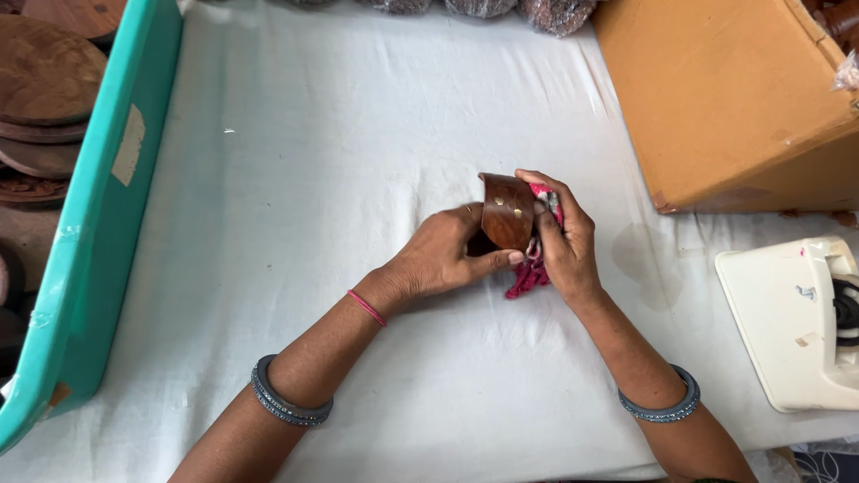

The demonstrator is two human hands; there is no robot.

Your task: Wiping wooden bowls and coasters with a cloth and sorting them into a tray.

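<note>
White cloth (358, 179) covers the whole worktable, a little creased and marked with a faint stain near the right side. At its middle the person's two hands meet around a small brown wooden piece (506, 211), curved like a broad band and polished, with a few pale inlaid specks on its face. The left hand (438, 259) grips the wooden piece from below and the side, thumb stretched along its lower edge. The right hand (565, 240) is closed on a pink cloth (530, 275), pressing it against the right side of the wooden piece; a loose end of the cloth hangs down to the table between the two hands. Both forearms wear a grey bangle, and a thin pink thread circles the left wrist. Along the left edge runs a teal plastic crate (98, 224), and beyond it lie dark round wooden discs (45, 72) in stacks. At the upper right stands a tilted cardboard box (725, 98). Near the right edge, well apart from the hands, sits a cream plastic device (787, 322) with a dark cable
</note>
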